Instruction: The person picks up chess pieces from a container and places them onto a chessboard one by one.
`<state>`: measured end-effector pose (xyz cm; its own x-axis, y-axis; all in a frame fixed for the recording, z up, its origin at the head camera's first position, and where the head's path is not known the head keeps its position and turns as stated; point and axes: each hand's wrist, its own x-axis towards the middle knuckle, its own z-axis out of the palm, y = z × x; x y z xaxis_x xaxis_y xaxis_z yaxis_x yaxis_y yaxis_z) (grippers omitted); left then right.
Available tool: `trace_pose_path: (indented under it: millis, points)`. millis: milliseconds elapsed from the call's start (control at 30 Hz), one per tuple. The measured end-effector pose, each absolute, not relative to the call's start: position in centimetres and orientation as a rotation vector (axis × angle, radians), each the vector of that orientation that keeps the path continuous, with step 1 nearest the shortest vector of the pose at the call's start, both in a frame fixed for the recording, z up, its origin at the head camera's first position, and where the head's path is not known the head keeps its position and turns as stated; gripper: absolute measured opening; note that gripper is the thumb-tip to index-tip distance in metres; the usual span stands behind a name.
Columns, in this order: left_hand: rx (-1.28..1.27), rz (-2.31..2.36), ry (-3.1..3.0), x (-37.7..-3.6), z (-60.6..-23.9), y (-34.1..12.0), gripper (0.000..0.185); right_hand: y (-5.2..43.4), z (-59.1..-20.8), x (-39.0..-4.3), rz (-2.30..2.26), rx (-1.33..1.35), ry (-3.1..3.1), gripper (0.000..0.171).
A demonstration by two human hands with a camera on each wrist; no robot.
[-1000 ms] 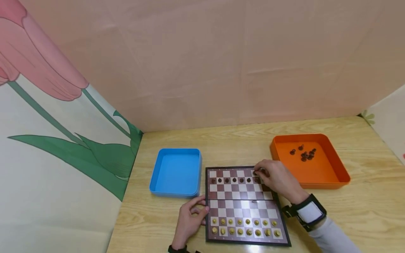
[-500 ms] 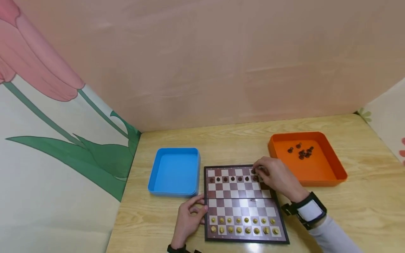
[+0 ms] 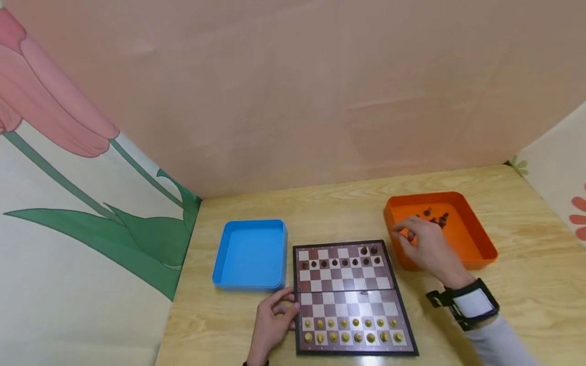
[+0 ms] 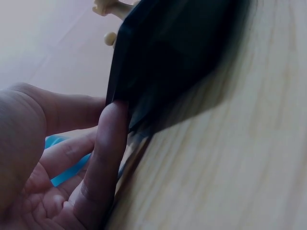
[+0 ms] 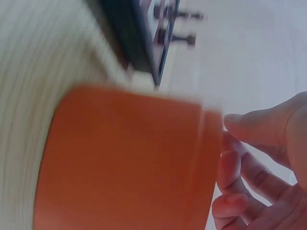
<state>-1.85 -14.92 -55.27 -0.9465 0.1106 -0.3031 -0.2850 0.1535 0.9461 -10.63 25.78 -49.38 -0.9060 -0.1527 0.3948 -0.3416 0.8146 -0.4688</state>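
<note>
Folding brown-and-cream chessboard w/ black frame [image 3: 352, 297] lies flat on light wooden table [image 3: 526, 300], centre-front. Left hand [image 3: 272, 321] rests on table at board's left edge, approx. at the fold line; fingers loosely curled, tips touching the frame, nothing held. Left wrist view confirms: fingers [image 4: 103, 158] lie against the dark board edge [image 4: 168, 57]. Right hand [image 3: 423, 244] is over the near-left corner of the orange square plastic tray [image 3: 476, 246], which sits just right of the board's far half. Fingers are bent and spread, thumb apart; a small dark shape shows at the fingertips, but cannot tell if it is a held piece or one lying in the tray. Right wrist view is blurred: fingers [image 5: 240, 165] beside the tray's orange wall [image 5: 124, 163], no piece visible in grip. Small cluster of dark brown chess pieces [image 3: 435, 217] lies in tray's far part. On board: row of dark pieces [image 3: 341, 263] on second rank from far edge, plus two dark pieces [image 3: 369, 250] on the far rank at right end. Cream-yellow pieces [image 3: 352, 330] fill the two nearest ranks. Blue square plastic tray [image 3: 251, 254] stands just left of board's far half, apart from left hand.
</note>
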Motion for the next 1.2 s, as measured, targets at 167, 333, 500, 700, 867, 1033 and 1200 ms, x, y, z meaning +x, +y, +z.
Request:
trace_pose_path:
  millis: [167,333,500,700,867,1033,1200]
  points:
    - [-0.176,1.874,2.119,-1.6,-55.4,-14.9,0.049,28.6,-50.1,-10.8,0.758,0.329,-2.617,0.020]
    - [-0.137,1.877,2.142,-1.8,-55.5,-14.9,0.048,31.2,-50.5,-11.2,0.747,0.238,-2.592,0.019]
    - [-0.082,1.881,2.164,-1.9,-55.7,-14.8,0.047,33.3,-51.0,-11.6,0.736,0.144,-2.602,0.019]
    - [-0.087,1.881,2.169,-2.0,-55.7,-14.7,0.046,35.0,-51.5,-12.2,0.659,0.068,-2.654,0.021]
    - [-0.107,1.868,2.168,-2.1,-55.7,-14.8,0.046,35.5,-52.1,-12.8,0.572,0.077,-2.690,0.019]
    - [-0.109,1.896,2.155,-1.9,-55.7,-14.8,0.047,35.8,-53.1,-13.0,0.533,0.106,-2.689,0.019]
    - [-0.120,1.897,2.153,-1.9,-55.7,-14.8,0.046,35.9,-53.8,-13.3,0.502,0.088,-2.704,0.018]
